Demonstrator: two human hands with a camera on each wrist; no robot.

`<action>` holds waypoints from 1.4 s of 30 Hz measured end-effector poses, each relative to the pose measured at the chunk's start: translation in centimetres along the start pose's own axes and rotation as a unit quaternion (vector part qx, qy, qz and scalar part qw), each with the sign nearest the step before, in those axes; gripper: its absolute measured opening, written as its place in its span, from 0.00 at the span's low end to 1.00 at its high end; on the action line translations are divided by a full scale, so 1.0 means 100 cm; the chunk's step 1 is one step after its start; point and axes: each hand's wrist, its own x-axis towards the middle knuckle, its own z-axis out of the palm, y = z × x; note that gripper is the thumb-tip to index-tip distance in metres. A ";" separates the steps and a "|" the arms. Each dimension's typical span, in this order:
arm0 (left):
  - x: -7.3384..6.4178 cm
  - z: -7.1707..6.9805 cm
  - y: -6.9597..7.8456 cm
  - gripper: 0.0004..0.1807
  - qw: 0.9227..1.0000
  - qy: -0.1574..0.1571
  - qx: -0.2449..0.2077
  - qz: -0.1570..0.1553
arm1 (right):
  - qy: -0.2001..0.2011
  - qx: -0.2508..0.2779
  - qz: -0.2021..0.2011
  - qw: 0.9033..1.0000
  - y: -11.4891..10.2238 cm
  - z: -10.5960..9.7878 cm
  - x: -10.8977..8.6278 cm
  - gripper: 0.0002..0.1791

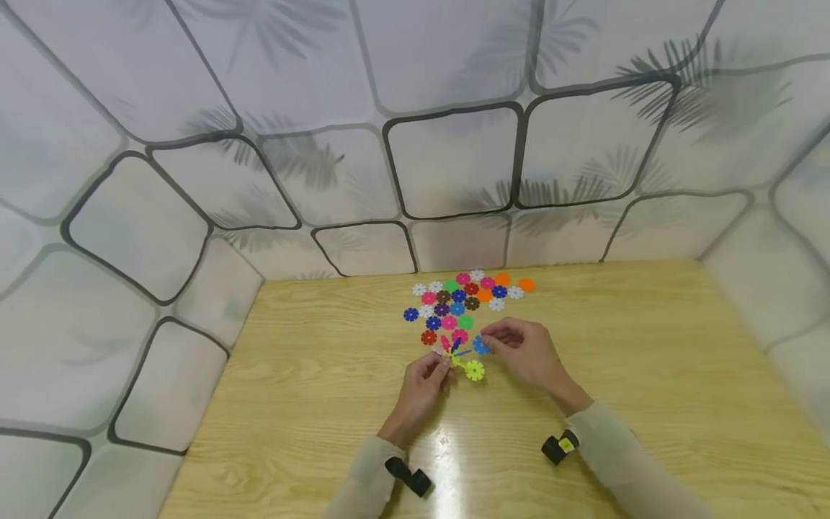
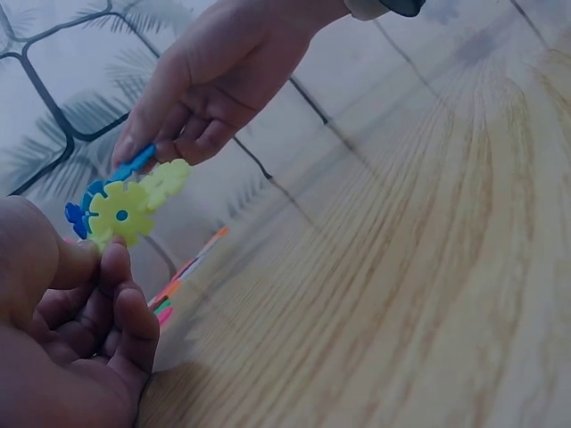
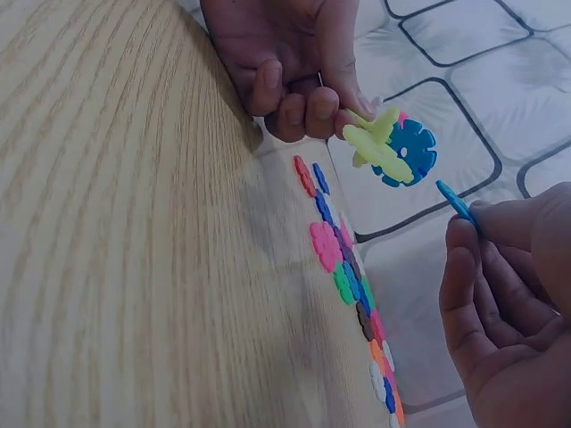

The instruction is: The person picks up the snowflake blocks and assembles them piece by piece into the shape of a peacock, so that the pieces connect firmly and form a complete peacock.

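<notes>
Just above the wooden surface (image 1: pixel 311 404), a cluster of joined notched discs (image 3: pixel 379 153), yellow, blue and pink, is pinched by the left hand (image 1: pixel 421 386). Just apart from it, the right hand (image 1: pixel 528 353) pinches a single blue disc (image 1: pixel 480 345). Beyond both hands lie loose discs (image 1: pixel 457 311) in many colours, near a patterned wall (image 1: pixel 454 158).
</notes>
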 end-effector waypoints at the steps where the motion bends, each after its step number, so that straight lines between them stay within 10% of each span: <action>1: 0.000 0.000 0.000 0.14 1.000 0.000 -0.001 0.001 | 0.001 0.004 -0.003 1.000 0.001 0.000 0.000 0.07; 42: 0.002 -0.001 -0.005 0.15 0.999 0.024 -0.047 0.000 | -0.026 0.053 0.020 0.998 0.012 0.004 0.017 0.14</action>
